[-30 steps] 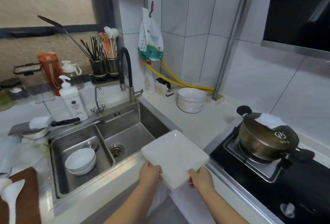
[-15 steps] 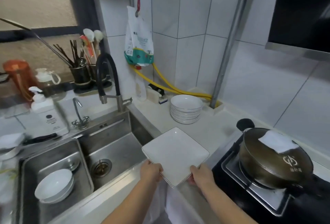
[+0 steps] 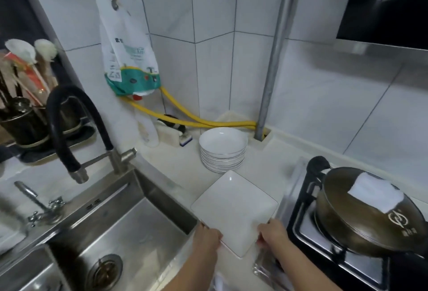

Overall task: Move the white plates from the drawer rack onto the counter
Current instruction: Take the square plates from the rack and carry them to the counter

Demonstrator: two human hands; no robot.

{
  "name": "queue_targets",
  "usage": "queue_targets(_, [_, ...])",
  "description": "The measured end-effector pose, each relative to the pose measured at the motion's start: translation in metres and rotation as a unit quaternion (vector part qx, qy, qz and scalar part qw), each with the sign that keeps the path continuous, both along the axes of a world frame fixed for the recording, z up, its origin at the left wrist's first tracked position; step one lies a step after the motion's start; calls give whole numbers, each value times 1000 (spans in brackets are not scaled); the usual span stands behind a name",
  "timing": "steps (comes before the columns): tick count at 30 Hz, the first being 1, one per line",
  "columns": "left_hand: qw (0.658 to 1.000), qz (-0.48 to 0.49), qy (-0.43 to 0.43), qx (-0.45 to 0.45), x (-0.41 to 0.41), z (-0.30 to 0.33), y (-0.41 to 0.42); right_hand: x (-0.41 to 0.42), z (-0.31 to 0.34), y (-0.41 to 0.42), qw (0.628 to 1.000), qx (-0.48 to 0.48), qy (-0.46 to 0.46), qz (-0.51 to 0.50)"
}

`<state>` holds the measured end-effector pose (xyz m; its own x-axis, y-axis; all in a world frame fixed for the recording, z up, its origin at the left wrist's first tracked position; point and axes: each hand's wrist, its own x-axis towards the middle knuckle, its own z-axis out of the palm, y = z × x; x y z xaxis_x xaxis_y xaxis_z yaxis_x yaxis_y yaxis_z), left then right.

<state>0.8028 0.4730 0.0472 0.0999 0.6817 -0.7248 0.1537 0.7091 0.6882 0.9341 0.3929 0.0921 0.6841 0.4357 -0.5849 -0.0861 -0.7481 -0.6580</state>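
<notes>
I hold a stack of white square plates (image 3: 234, 209) over the counter (image 3: 176, 170), between the sink and the stove. My left hand (image 3: 207, 241) grips the stack's near left edge. Its near right edge is gripped by my right hand (image 3: 273, 235). The far corner of the top plate points at a stack of several round white plates (image 3: 222, 149) that stands on the counter near the wall corner. I cannot tell whether the square plates touch the counter. The drawer rack is out of view.
A steel sink (image 3: 125, 228) with a black-hosed tap (image 3: 69, 128) lies to the left. On the right a stove (image 3: 308, 228) carries a dark pot (image 3: 368, 212) with a white cloth on its lid. Yellow hoses (image 3: 192, 119), a hanging bag (image 3: 127, 54) and a vertical pipe (image 3: 275, 49) line the wall.
Both hands have carried the square plates forward and to the right, from above the sink's front edge to over the counter close to the round plates. The view has moved closer and right.
</notes>
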Motion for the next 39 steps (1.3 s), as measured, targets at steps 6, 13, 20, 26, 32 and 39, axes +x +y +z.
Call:
queue_targets(6, [1000,6,20,3,11,0,9,9,-7,10,1000,-21,0,-7])
queue_targets(13, [999,41,-4,5,15,-5,4,14,-18,10,1000,-27,-5,3])
queue_targets(20, [999,0,48,5,20,-3,5,19,-25,11,999,-31,-25,16])
queue_targets(26, [998,-12,51,-22,21,-6,8,23,-42,11,992,-78,-75,69])
queue_targets(32, [985,-118,127,21,17,-16,15,22,-40,5,980,-110,-100,130])
queue_targets(39, [933,-281,193,111,-1,12,15,19,-38,0,970,-120,-138,162])
